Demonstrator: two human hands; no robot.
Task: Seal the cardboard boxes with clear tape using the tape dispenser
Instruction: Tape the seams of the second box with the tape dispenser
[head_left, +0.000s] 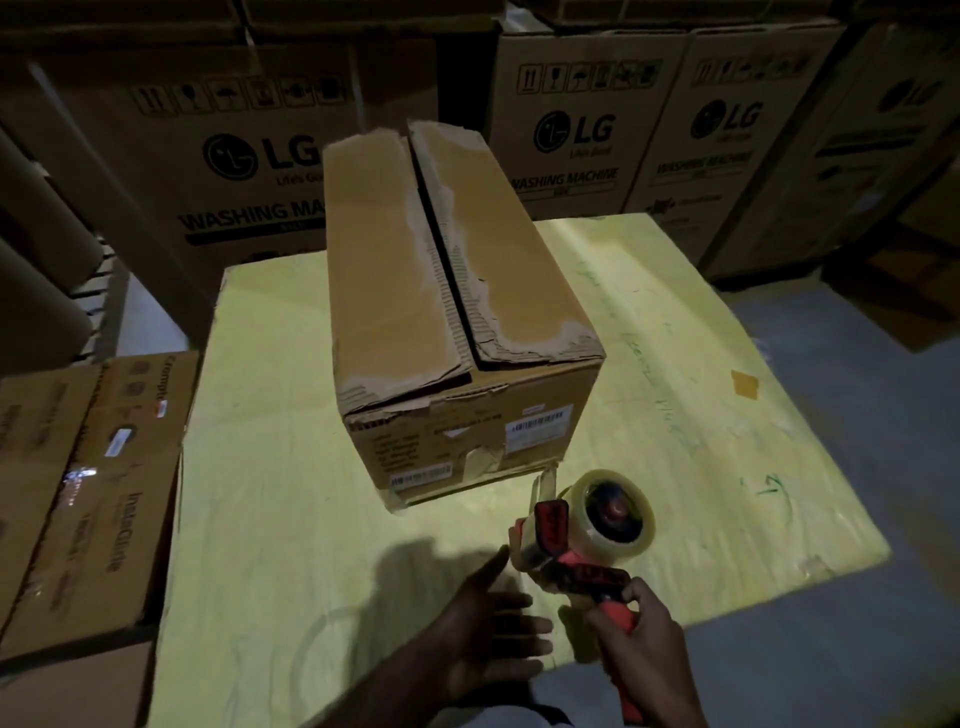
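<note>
The right hand (636, 629) curls round the red handle of the tape dispenser (582, 540), holding it up above the yellow sheet (270, 467) with the clear tape roll (615, 512) turned toward the camera. A short tongue of tape stands up at the head of the dispenser, close to the near lower corner of the box (457, 312). The left hand (488, 629) is just beside the right, fingers straight and spread, palm down over the sheet, holding nothing; its thumb points toward the dispenser head. The box stands on the sheet ahead of both hands, long side running away from them, its two top flaps closed with a dark gap along the seam and torn paper at the edges. Left of the left hand lie printed cartons (88, 493). Beyond the box, well past both hands, stands a row of LG cartons (571, 135).
</note>
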